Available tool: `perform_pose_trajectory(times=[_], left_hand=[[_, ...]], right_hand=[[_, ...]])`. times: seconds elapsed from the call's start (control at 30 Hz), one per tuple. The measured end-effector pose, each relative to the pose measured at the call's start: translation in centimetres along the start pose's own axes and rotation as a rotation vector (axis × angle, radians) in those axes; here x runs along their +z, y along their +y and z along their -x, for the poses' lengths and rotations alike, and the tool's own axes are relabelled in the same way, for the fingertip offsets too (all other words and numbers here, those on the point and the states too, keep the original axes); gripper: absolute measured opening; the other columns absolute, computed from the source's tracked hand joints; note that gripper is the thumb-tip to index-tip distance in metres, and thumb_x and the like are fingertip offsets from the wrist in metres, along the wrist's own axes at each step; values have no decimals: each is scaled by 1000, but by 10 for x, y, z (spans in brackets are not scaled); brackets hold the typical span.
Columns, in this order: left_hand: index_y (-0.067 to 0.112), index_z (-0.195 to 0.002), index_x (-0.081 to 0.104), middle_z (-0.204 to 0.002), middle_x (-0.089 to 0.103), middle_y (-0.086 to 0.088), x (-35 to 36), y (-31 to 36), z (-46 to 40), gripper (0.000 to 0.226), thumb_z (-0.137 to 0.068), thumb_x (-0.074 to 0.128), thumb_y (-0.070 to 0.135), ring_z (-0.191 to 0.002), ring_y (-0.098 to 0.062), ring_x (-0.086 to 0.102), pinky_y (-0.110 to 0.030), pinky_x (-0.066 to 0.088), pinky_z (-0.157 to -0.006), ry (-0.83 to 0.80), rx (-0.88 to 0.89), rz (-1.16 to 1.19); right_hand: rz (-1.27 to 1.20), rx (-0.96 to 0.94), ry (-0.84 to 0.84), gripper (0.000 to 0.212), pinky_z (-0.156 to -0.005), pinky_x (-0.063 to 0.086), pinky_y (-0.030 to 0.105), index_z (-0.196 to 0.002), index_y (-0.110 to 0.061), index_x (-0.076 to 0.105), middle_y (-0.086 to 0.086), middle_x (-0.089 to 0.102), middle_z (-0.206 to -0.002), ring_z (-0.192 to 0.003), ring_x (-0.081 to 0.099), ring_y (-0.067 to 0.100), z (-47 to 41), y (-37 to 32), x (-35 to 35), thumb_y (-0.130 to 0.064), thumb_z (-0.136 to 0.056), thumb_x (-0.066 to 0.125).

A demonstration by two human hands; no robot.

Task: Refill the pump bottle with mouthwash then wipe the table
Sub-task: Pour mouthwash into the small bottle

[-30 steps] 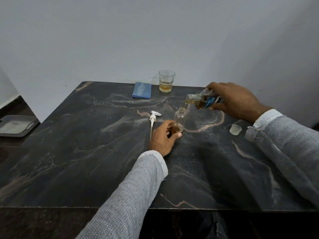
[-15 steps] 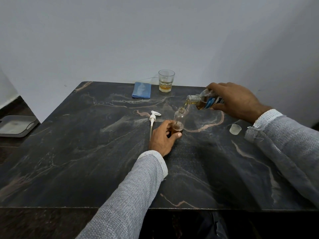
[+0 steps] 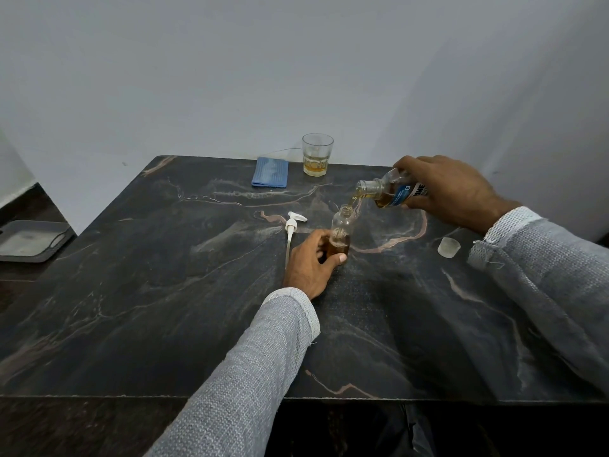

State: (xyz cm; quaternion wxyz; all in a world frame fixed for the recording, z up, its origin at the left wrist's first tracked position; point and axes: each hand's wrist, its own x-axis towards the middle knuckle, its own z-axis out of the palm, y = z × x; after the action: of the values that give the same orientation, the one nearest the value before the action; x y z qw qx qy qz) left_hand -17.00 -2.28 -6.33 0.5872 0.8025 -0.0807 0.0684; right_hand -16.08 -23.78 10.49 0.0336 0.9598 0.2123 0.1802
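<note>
Pour in progress, centre of frame. Left hand (image 3: pixel 309 258) grips the base of the small clear pump bottle (image 3: pixel 341 230), upright on the dark marble tabletop (image 3: pixel 164 291). Right hand (image 3: pixel 451 189) is wrapped round the mouthwash bottle (image 3: pixel 389 192), tipped with its mouth just above and right of the pump bottle's neck; a thin amber stream runs between them. Pump bottle looks roughly a third full, judging by the amber band at the bottom.

To do this well:
- narrow neck, so keep the stream thin and centred; tilt slowly, no surges
- keep the left grip low so the fill level stays visible
- stop short of the shoulder; the pump's tube will displace liquid

Pump head (image 3: pixel 291 225) lies on the tabletop just left of the left hand, cap (image 3: pixel 448 247) at right. Blue cloth (image 3: pixel 270 173) for the wipe sits upper centre beside a glass (image 3: pixel 317 155) holding a little amber liquid.
</note>
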Motion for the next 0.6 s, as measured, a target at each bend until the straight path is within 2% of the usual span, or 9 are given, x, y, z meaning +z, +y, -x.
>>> perform_pose_trajectory(times=[0.33, 0.47, 0.6], left_hand=[[18, -124, 56, -126, 65, -6, 0, 0, 0, 48, -81, 76, 18, -115, -16, 60, -22, 46, -97, -1, 5, -19], [19, -124, 56, -126, 64, -7, 0, -1, 0, 48, -81, 76, 19, -115, -16, 60, -26, 48, -100, -4, -4, -20], [18, -124, 56, -125, 65, -8, 0, -1, 0, 49, -80, 77, 18, -115, -17, 61, -32, 49, -102, -4, -13, -11]], right_hand=[[6, -13, 29, 55, -75, 48, 38, -127, -17, 50, 10, 67, -114, -97, 61, 32, 0, 1, -1, -28, -80, 76], [4, -10, 33, 56, -76, 49, 40, -127, -17, 50, 11, 67, -115, -99, 60, 32, 0, 1, -2, -27, -79, 77], [10, -18, 50, 55, -72, 43, 35, -126, -17, 51, 11, 66, -114, -98, 60, 33, 0, 2, -1, -27, -79, 77]])
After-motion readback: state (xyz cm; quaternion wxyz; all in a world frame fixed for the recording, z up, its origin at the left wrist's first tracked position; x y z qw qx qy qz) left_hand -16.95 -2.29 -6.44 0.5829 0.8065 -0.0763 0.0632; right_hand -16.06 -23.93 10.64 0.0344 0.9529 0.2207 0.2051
